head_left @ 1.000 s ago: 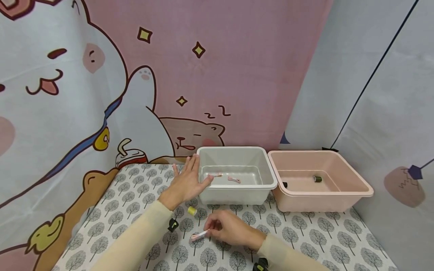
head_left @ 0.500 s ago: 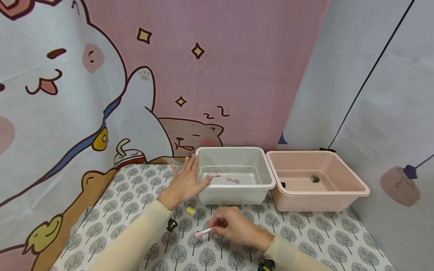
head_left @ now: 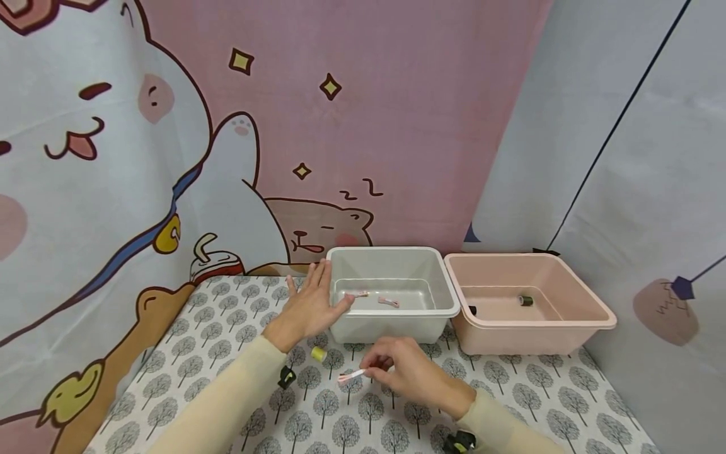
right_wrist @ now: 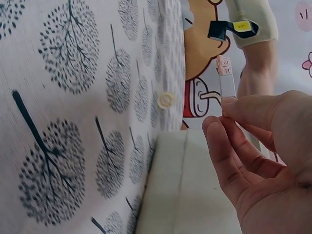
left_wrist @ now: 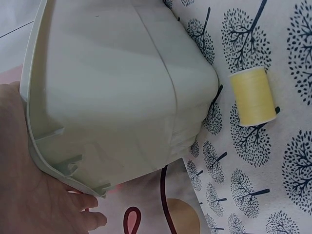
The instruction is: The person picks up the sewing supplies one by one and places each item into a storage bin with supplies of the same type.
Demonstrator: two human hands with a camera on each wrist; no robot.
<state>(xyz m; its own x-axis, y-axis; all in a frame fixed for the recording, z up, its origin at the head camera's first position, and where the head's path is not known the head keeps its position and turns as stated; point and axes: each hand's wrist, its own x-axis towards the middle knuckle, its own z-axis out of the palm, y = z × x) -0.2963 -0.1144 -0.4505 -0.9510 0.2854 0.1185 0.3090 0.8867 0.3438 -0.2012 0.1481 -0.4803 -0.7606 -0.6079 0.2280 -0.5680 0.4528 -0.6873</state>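
Note:
My right hand [head_left: 409, 372] pinches one end of a folded, pale pink-and-white measuring tape [head_left: 351, 376] between thumb and fingertips, above the cloth. In the right wrist view, printed numbers show on the tape [right_wrist: 225, 70], which sticks out past the fingertips. My left hand [head_left: 306, 309] rests with extended fingers at the left rim of the white bin [head_left: 397, 328], its thumb over the front corner. Two small pinkish strips lie inside that bin, the right one [head_left: 389, 302] looped, the left one [head_left: 361, 294] partly behind the thumb. A yellow thread spool [left_wrist: 253, 96] lies below the left hand.
To the right of the white bin stands a pink bin [head_left: 539, 325] holding a dark green thread spool [head_left: 525, 301] and a black object [head_left: 472, 309] near its left wall. A tree-print cloth [head_left: 346, 432] covers the table. A cartoon curtain [head_left: 420, 126] hangs behind.
My right hand has moved right and slightly away from me, toward the white bin, carrying the measuring tape. The left hand stays at the bin's rim.

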